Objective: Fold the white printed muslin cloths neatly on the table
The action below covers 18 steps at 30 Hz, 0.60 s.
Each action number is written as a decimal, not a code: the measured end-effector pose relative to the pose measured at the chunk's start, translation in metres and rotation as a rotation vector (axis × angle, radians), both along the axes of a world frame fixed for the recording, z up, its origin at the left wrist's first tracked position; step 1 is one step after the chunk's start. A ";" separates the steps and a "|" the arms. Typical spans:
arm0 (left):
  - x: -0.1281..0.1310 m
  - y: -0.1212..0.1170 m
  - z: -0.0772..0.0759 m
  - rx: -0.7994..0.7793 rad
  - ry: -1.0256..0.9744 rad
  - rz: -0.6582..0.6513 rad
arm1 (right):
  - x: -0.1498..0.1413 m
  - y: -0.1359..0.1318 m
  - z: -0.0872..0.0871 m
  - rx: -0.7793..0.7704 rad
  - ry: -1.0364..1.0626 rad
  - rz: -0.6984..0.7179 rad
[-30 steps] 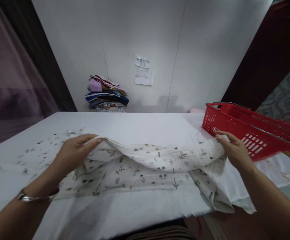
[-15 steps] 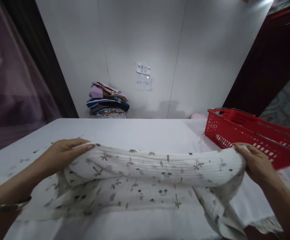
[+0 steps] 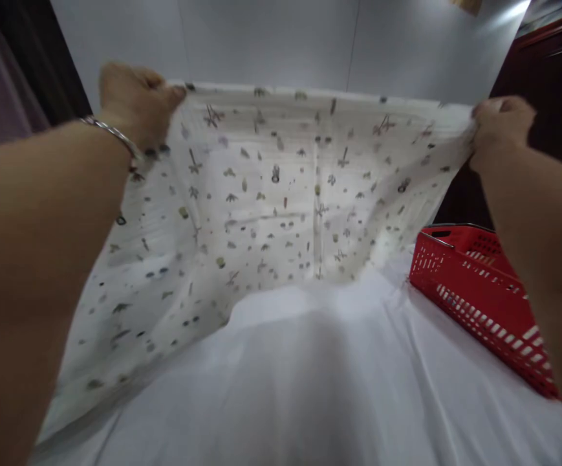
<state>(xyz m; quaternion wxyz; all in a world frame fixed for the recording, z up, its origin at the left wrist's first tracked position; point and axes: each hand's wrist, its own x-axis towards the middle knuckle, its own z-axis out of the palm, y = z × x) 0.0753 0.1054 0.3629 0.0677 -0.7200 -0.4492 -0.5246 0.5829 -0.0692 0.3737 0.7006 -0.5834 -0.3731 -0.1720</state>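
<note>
A white muslin cloth (image 3: pixel 281 194) printed with small dark and olive figures hangs spread out in the air in front of me. My left hand (image 3: pixel 132 97) is closed on its top left corner, a metal bangle on that wrist. My right hand (image 3: pixel 501 126) is closed on the top right corner. Both hands are raised high and wide apart, so the top edge is stretched nearly straight. The cloth's lower left part trails down onto the white table cover (image 3: pixel 339 388). The cloth hides the wall and the back of the table behind it.
A red plastic basket (image 3: pixel 479 304) sits on the table at the right, below my right forearm. A white wall stands behind, with a dark curtain at the left and a dark wooden panel at the right.
Both hands have lifted the cloth from the table up into the air and pulled it open. The stack of folded clothes and the wall notes are now hidden behind it.
</note>
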 end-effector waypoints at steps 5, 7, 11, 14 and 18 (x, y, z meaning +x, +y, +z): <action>0.005 -0.022 0.005 0.028 0.079 0.007 | 0.029 -0.023 -0.009 -0.080 -0.160 -0.006; 0.007 -0.027 -0.023 -0.066 0.147 -0.086 | 0.037 -0.033 -0.048 -0.134 -0.067 0.094; 0.011 -0.048 -0.121 -0.257 0.265 -0.284 | 0.050 -0.058 -0.156 -0.362 0.037 0.151; 0.012 -0.085 -0.220 -0.378 0.414 -0.487 | 0.056 -0.087 -0.245 -0.587 0.055 0.180; 0.007 -0.147 -0.332 -0.459 0.608 -0.735 | 0.051 -0.137 -0.342 -0.799 0.102 0.237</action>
